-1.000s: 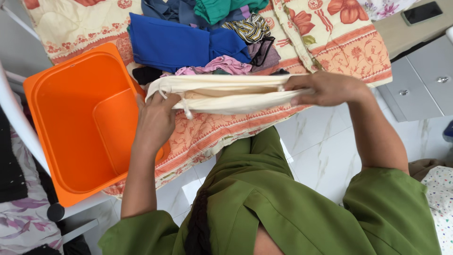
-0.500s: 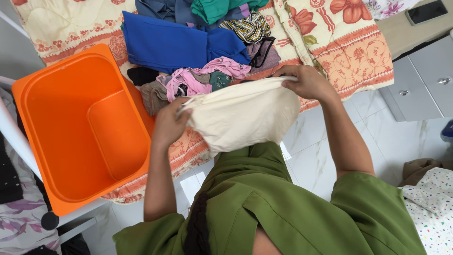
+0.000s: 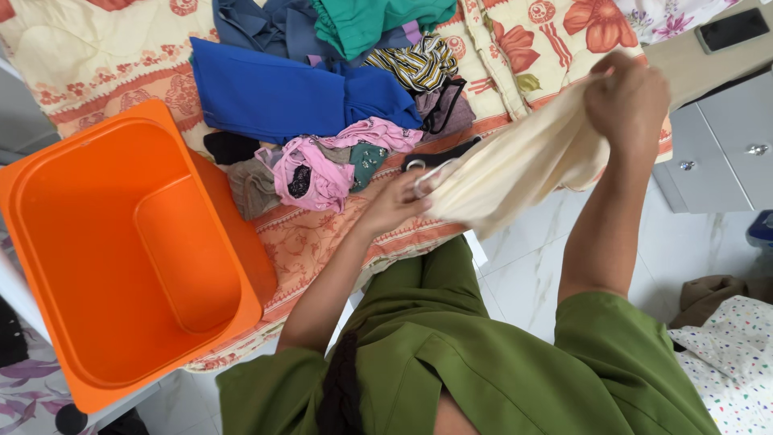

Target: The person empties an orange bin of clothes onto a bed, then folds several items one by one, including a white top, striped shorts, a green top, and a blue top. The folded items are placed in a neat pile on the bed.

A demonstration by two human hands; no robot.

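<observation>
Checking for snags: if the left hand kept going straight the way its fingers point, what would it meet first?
Likely the cream cloth it already grips; the left hand points toward it, with a dark strap just beyond, though depth is unclear.

Empty orange tub (image 3: 121,266) beside heaped clothes (image 3: 322,121) on floral bedspread (image 3: 88,56)

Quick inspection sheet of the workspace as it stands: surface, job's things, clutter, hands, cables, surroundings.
Surface: floral quilt spread over the bed, mostly covered with clothes.
Job's things: cream cloth stretched between both hands above the quilt's edge.
Clutter: blue garment, green garment, striped piece, pink pieces heaped loosely; empty orange tub at the quilt's left edge.
Hands: left hand grips the cloth's lower end; right hand grips the upper end.
Cables: nothing seen.
Surroundings: marble floor, grey cabinet, dark phone on it.
</observation>
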